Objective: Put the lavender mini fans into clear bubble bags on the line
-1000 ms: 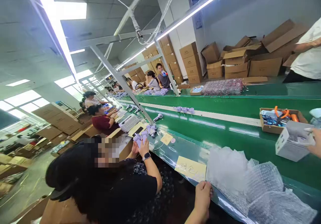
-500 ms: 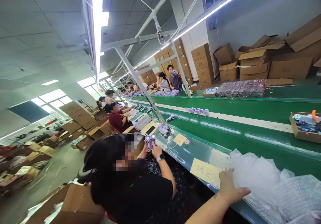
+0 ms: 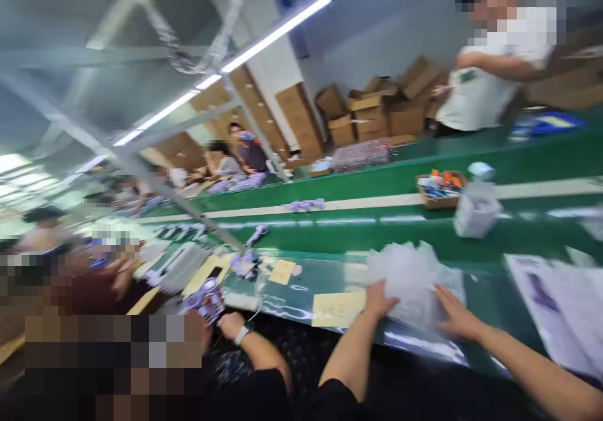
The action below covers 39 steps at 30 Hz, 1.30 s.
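A pile of translucent white plastic bags (image 3: 409, 283), perhaps bubble wrap, lies on the bench in front of me. My left hand (image 3: 380, 301) touches its left side, with the thumb apart from the fingers. On the other side my right hand (image 3: 458, 314) rests against the pile, fingers stretched out. Neither hand is closed round a bag as far as the blurred picture shows. Just left of my left hand is a yellow card (image 3: 336, 308) with handwriting on it.
A co-worker's hand (image 3: 230, 325) at left holds purple devices (image 3: 207, 298). Beyond the bench runs a green conveyor (image 3: 348, 235) with a cardboard tray (image 3: 440, 200) and a white container (image 3: 478, 210). Printed sheets (image 3: 551, 308) lie at right. Across the line stands a person in white (image 3: 490, 88).
My view has swung to the right. My right hand has come into view at the bags, and my left hand now rests against their left side. A standing person is now visible across the line.
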Motion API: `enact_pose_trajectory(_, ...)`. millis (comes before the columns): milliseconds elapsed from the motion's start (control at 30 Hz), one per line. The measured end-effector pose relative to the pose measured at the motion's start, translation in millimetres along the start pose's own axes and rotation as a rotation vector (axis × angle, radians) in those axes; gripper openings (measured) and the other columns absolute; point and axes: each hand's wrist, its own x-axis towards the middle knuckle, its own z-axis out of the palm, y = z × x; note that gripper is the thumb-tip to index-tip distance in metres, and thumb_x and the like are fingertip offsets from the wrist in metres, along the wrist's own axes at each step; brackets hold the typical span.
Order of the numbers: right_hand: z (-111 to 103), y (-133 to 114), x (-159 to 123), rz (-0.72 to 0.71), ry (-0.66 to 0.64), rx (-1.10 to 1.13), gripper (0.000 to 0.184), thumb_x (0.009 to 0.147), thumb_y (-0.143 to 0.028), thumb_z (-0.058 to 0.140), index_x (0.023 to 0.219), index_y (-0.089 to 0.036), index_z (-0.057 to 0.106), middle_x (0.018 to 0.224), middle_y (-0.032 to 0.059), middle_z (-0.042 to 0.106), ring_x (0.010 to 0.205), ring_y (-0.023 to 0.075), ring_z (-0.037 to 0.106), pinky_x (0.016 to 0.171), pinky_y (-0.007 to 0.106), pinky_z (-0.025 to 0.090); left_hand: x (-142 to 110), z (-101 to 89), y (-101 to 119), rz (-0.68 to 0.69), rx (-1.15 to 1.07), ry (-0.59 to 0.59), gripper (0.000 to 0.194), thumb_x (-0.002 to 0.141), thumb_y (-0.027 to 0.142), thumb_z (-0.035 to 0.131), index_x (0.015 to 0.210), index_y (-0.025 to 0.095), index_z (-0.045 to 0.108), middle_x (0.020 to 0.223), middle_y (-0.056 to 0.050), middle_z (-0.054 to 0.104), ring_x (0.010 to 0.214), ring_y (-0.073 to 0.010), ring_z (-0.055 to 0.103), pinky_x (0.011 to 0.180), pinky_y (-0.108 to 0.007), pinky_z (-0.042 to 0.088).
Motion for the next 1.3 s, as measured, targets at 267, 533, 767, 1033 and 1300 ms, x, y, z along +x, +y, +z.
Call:
enact_pose_trajectory(267,-24,8,-47,0.302,0.08,-0.01,0.075,0.073,-0.047,0.054,0.133,-0.004,0.039,0.147,0.022,0.021,0.138,0.0326,0.013,0.112,0.044,0.016,14,-10.7,-28,0.166,-0.15,0.6,0.058,0.081,0.041,0.049,0.129,0.011,0.041,0.127,-0.02,0.05,0.119,-0.0329,0.044,0.097,-0.05,0.035)
enact_pose_trajectory(533,-18,10,-50,0.45,-0.035,0.057,0.083,0.065,-0.044,0.064,0.136,-0.01,0.039,0.148,0.0198,0.023,0.139,0.0372,0.002,0.111,0.051,0.014,40,5.6,51,0.276,0.323,0.317,0.054,0.082,0.052,0.045,0.129,0.027,0.049,0.136,-0.014,0.043,0.128,-0.0398,0.03,0.101,-0.064,0.016)
enact_pose_trajectory(767,-24,24,-31,0.318,0.068,0.221,0.068,0.074,-0.034,0.057,0.134,-0.008,0.038,0.141,0.0207,0.036,0.135,0.0338,0.023,0.109,0.054,0.018,29,38.3,65,0.11,0.581,-0.286,0.06,0.074,0.056,0.053,0.13,0.034,0.047,0.143,-0.009,0.038,0.131,-0.0454,0.02,0.096,-0.072,0.008)
enact_pose_trajectory(1033,-50,13,-16,0.18,0.12,0.319,0.053,0.071,-0.025,0.06,0.122,-0.012,0.052,0.13,0.0163,0.049,0.125,0.0298,0.041,0.105,0.044,0.033,8,24.7,95,0.332,0.742,0.223,0.036,0.089,0.035,0.037,0.108,0.016,0.062,0.114,-0.015,0.058,0.117,-0.034,0.041,0.102,-0.056,0.022)
enact_pose_trajectory(1300,-74,14,-128,0.312,0.224,0.364,0.013,0.081,-0.021,0.046,0.081,-0.017,0.058,0.068,0.0017,0.061,0.065,0.0164,0.058,0.063,0.029,0.049,3,109.8,149,0.782,0.337,-0.4,0.019,0.083,0.026,0.05,0.098,0.019,0.059,0.101,-0.008,0.06,0.103,-0.0237,0.051,0.094,-0.04,0.038)
